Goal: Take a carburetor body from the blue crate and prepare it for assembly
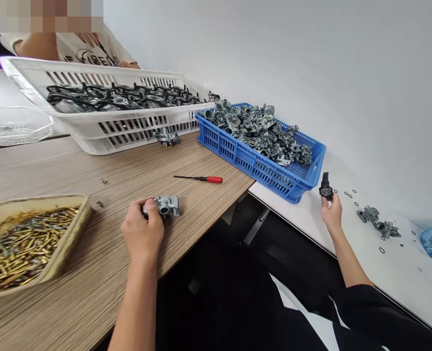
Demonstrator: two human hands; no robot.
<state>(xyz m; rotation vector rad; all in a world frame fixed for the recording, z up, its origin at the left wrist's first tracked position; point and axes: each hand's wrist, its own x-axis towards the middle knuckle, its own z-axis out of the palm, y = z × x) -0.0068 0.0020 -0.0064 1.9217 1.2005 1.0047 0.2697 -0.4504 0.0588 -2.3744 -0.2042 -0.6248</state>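
My left hand (142, 229) grips a small grey metal carburetor body (167, 205) that rests on the wooden table (91, 273) near its front edge. Off to the right, my right hand (332, 212) holds a black wristwatch (325, 187) upright on the white table (395, 273), just in front of the blue crate (260, 168). A red-handled screwdriver (201, 179) lies on the wood beyond the carburetor body.
The blue crate is piled with grey carburetor bodies. A white basket (102, 129) holds black-capped parts, with another person behind it. A tan tray (60, 253) of brass screws sits left. Loose carburetors (379, 222) and small black rings lie on the white table.
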